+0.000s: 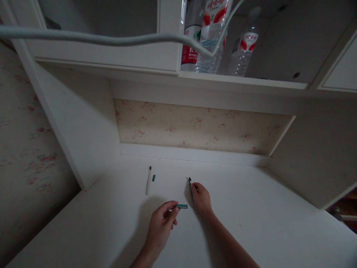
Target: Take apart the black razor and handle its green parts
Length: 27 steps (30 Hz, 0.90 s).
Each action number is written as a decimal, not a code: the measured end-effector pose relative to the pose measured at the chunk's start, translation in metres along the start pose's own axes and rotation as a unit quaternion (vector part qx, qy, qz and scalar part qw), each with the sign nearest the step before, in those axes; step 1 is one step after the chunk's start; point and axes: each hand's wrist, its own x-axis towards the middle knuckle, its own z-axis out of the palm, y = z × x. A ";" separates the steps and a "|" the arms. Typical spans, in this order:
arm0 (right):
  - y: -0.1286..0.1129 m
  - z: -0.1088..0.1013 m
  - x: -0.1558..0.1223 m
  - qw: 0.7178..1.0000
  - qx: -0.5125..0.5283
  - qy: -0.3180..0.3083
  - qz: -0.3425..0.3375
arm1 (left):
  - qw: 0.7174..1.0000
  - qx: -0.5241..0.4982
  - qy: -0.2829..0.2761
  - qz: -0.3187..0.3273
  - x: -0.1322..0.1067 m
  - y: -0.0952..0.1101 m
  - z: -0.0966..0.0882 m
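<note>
The person's left hand (162,220) pinches a short green strip (183,206) by one end between thumb and fingers, its free end pointing right over the table (251,219). The right hand (202,199), slightly farther and to the right, has its fingers closed on a slim dark piece (190,188), its tip at the far end. A white stick (148,182) and a small green piece (154,178) lie side by side, apart, at far left.

Good handling here likely calls for a light, steady pinch, since parts this thin could twist or slip. Keeping both hands low should limit any drop, and leaving the strip's free end uncovered keeps it easy to see in the dim light.
</note>
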 end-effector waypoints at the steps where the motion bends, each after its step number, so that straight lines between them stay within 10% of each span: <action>1: 0.000 0.000 0.000 1.000 0.004 0.001 -0.001 | 1.000 0.004 0.000 0.000 0.000 0.000 0.000; 27: 0.005 0.005 0.000 0.999 0.044 0.006 -0.002 | 0.999 0.022 0.008 -0.023 0.003 -0.002 -0.001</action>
